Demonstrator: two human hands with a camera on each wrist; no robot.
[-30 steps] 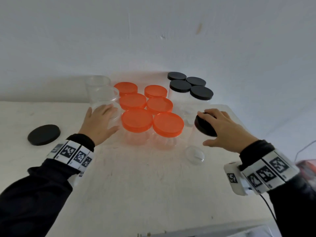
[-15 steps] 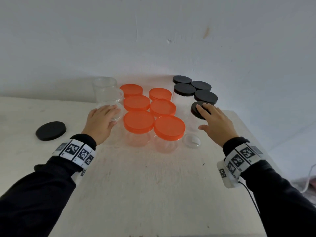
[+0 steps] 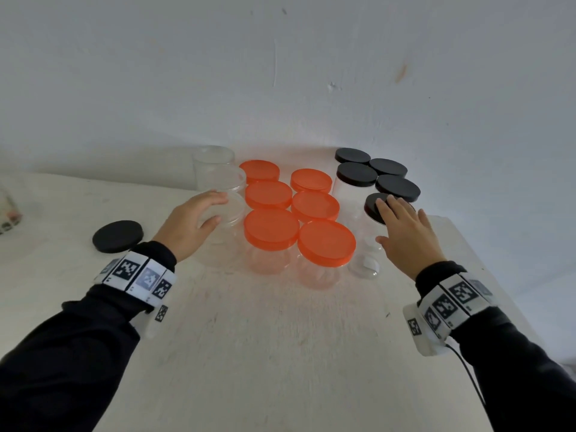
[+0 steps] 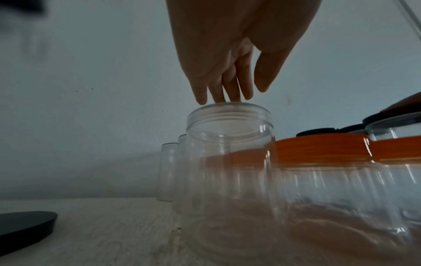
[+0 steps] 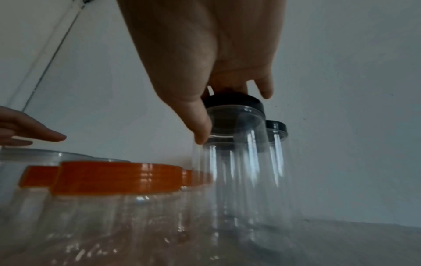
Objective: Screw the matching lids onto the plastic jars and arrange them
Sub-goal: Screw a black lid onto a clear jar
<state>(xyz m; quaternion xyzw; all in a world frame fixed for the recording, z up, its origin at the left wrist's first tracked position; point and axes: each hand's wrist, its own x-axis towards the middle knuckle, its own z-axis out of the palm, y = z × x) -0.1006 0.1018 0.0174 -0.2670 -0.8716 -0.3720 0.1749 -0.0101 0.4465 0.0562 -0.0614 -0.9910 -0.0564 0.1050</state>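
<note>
My left hand [image 3: 191, 222] lies over an open clear jar [image 3: 232, 210] left of the orange-lidded jars [image 3: 271, 229]. Its straight fingers [image 4: 218, 93] touch the jar's rim [image 4: 227, 106] and the thumb stays apart. My right hand [image 3: 402, 232] rests its straight fingers on the black lid [image 3: 372, 207] of a tall clear jar [image 5: 239, 171]. The thumb [image 5: 200, 126] touches the jar's side just under the lid. This jar stands at the front of the black-lidded jars [image 3: 357, 174]. A loose black lid [image 3: 117, 236] lies flat on the table to the left.
Two more open clear jars [image 3: 213, 157] stand behind the one under my left hand, near the wall. The white table [image 3: 280, 338] has its right edge just beyond my right hand. A small object [image 3: 7, 213] sits at the far left.
My right hand carried the black-lidded jar back to the black-lidded group, stood it upright and straightened its fingers on the lid. My left hand stayed on the open jar.
</note>
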